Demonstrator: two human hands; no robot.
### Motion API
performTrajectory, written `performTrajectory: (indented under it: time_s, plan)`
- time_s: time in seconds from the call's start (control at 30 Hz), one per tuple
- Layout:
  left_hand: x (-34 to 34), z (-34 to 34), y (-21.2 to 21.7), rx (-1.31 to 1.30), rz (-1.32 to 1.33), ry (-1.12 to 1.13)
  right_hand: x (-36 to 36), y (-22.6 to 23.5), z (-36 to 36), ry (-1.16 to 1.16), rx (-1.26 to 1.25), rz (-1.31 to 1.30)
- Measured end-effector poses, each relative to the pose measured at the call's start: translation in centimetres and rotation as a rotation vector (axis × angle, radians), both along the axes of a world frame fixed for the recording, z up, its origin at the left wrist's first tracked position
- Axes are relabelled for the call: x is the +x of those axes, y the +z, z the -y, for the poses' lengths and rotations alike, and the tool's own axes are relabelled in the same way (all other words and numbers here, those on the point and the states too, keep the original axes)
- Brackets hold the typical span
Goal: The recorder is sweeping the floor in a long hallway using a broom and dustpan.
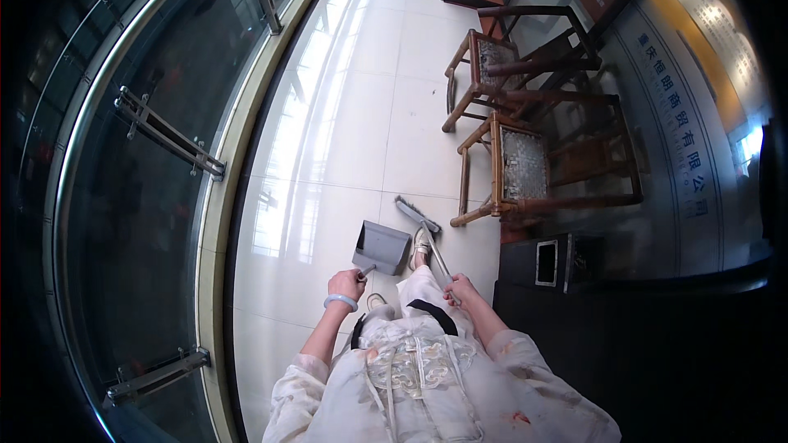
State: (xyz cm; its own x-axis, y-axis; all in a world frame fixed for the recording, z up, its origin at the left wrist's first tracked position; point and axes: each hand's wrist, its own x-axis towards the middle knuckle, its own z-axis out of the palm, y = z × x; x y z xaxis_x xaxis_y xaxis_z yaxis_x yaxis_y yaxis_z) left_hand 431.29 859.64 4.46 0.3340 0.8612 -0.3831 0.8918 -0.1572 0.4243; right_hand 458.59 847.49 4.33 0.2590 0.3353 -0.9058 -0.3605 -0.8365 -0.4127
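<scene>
The left hand (346,282), with a pale jade-coloured bangle (341,303) on its wrist, has its grip closed around the short handle of a grey plastic dustpan (382,247). The dustpan hangs or rests just ahead of the person's feet, its open mouth turned toward the broom head; whether it touches the glossy white tiled floor (353,115) cannot be told. The right hand (460,289) has its grip closed around the thin metal shaft of a long-handled broom (428,235), which slants up and to the left from the hand. Its dark bristle head (417,214) lies on the floor just beyond the dustpan, near the front leg of the closer chair. One light-coloured shoe (421,244) shows between dustpan and broom shaft.

To the right stand 2 wooden armchairs with woven seats (517,166), side by side against a wall bearing a panel with printed characters. Near the right hand sits a black square bin with an opening in its top (548,262). On the left runs a curved glass wall with metal fittings (164,135).
</scene>
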Motion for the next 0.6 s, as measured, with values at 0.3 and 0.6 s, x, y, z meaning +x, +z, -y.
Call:
performTrajectory:
  time_s: [0.3, 0.6]
  plan:
    - [7.0, -7.9, 1.0, -0.001, -0.016, 0.037, 7.4, -3.1, -7.2, -0.031, -0.079, -0.119]
    - [15.4, -16.9, 2.8, -0.003, -0.082, -0.039, 16.4, 0.7, -13.6, -0.235, 0.049, -0.215]
